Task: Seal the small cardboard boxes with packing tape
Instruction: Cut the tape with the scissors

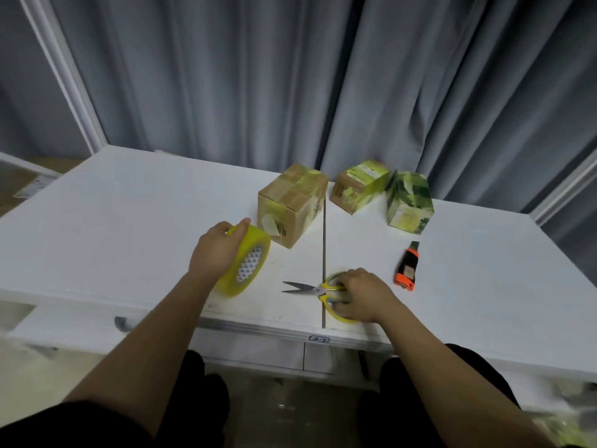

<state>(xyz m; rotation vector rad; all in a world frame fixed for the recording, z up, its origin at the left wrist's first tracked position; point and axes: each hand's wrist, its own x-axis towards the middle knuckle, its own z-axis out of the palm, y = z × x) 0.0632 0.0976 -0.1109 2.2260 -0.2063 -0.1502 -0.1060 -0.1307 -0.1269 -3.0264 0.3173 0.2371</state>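
The left hand [215, 250] grips the yellow tape roll [246, 265], fingers curled over its rim, near the front of the tabletop [129, 221] and just beside the nearest cardboard box [292, 206]. The right hand [360, 294] rests on the scissors [318, 291], fingers bent over the yellow handles — whether they are through the loops is not clear. Two more boxes [360, 185] stand further back, a utility knife [407, 266] to the right. Best next: free the tape's end first, lay it along the box seam, press flat — then cut
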